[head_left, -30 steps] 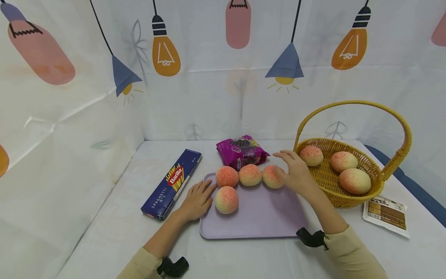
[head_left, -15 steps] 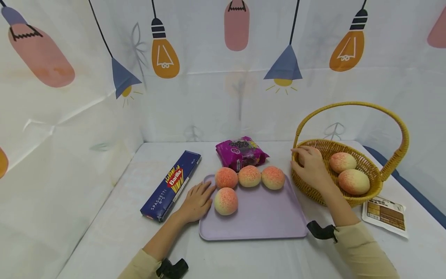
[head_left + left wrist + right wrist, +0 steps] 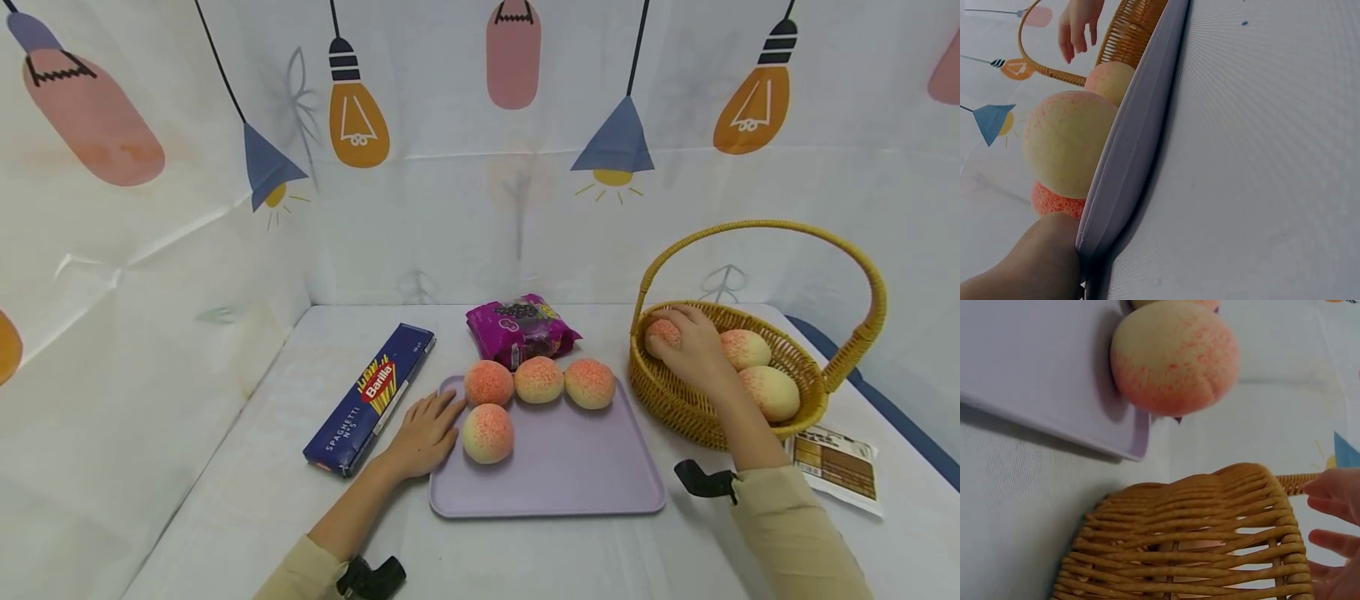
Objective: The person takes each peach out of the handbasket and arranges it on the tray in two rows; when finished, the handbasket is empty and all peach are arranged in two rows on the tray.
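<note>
Fingers [image 3: 1334, 540] apart: right hand [image 3: 693, 346] above peach [image 3: 662, 333] in basket [image 3: 667, 408], left hand [image 3: 422, 433] at tray [image 3: 570, 467] edge.

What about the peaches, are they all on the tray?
No, the head view shows four peaches on the purple tray and three others in the wicker basket.

My head camera looks forward and down from above: whole tray [image 3: 570, 471], basket [image 3: 667, 408], back wall [image 3: 450, 225]. Left wrist view: low, rolled sideways, close along the tray's edge, facing the basket. Right: rolled the opposite way, close against the basket's side. Both share tray and basket.
</note>
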`<state>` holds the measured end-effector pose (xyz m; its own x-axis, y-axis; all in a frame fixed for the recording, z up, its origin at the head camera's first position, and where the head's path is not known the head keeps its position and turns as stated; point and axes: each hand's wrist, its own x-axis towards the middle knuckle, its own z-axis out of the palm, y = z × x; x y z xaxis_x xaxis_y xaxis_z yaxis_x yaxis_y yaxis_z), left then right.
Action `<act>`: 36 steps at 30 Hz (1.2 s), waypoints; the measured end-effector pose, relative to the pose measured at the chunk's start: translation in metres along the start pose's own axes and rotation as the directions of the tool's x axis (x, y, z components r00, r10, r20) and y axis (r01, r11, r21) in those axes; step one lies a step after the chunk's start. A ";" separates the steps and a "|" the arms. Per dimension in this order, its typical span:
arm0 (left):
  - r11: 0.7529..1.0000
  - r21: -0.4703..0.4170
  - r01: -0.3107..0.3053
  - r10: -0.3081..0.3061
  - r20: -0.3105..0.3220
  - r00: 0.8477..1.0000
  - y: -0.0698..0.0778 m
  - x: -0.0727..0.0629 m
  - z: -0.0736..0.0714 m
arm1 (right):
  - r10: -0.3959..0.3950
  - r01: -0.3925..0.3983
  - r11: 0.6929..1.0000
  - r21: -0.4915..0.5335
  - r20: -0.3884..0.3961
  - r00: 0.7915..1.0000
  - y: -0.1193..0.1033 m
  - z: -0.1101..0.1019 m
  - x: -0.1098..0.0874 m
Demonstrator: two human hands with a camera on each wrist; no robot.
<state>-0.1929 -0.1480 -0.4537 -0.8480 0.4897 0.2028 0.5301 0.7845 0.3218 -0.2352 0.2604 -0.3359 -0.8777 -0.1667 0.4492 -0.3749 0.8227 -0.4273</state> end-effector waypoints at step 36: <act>1.000 0.006 0.012 -0.012 0.007 1.000 -0.001 0.001 0.002 | -0.006 0.043 0.982 -0.183 0.201 0.980 0.062 0.032 0.027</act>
<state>-0.1940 -0.1472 -0.4557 -0.8542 0.4829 0.1930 0.5200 0.7925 0.3187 -0.2920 0.2898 -0.3755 -0.9175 -0.2775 0.2848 -0.3519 0.9001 -0.2568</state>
